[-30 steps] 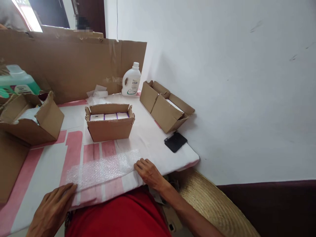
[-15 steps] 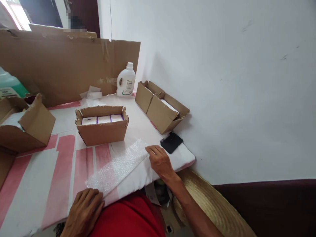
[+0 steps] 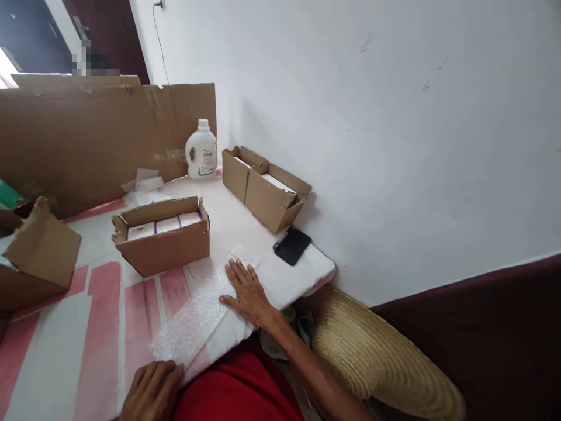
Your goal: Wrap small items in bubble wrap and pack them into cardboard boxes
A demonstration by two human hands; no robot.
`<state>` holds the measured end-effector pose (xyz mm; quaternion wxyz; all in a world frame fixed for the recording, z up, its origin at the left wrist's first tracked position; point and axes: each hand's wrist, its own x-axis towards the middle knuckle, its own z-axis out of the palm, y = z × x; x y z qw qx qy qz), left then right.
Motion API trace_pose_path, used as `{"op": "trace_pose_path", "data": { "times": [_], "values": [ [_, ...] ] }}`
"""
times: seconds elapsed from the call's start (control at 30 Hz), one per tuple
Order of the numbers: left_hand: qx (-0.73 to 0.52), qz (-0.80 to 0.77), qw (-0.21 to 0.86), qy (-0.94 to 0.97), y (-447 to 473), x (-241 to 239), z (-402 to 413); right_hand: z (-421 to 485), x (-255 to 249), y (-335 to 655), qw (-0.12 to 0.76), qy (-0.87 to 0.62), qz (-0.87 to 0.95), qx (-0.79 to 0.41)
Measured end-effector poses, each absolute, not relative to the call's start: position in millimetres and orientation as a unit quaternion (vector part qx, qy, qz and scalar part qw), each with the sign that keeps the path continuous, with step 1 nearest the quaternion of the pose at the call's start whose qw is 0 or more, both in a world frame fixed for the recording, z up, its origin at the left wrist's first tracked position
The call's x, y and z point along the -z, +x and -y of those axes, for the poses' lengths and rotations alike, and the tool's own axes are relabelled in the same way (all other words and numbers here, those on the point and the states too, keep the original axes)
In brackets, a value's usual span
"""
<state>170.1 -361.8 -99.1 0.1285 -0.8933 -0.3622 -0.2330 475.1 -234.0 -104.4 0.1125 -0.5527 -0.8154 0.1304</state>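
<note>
The bubble wrap (image 3: 197, 320) lies slantwise on the cloth-covered counter (image 3: 56, 359), near its edge, on your side of the open carton (image 3: 170, 247). Your right hand (image 3: 249, 298) rests on it, fingers spread and gripping nothing; your left hand (image 3: 151, 390) curls at its near end, though I cannot tell whether those fingers pinch it. Press evenly and smooth lengthwise, without rucking the cloth.
</note>
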Motion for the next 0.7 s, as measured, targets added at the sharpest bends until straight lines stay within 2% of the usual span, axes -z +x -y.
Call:
{"op": "trace_pose_path", "data": {
  "times": [0.27, 0.43, 0.6, 0.7],
  "values": [
    [0.253, 0.425, 0.074, -0.866, 187.8, 85.7, 379.1, 234.9, 112.5, 477.1, 0.113, -0.531, 0.834, -0.100],
    [0.261, 0.426, 0.086, -0.862, 177.5, 86.4, 375.9, 232.6, 116.5, 478.4, 0.138, -0.512, 0.845, -0.068],
    [0.258, 0.392, 0.108, -0.876, 173.6, 92.9, 370.5, 255.6, 94.9, 470.2, 0.220, -0.459, 0.861, -0.022],
    [0.260, 0.383, 0.110, -0.880, 176.3, 89.3, 369.4, 288.3, 87.6, 460.7, 0.246, -0.382, 0.888, -0.076]
  ]
}}
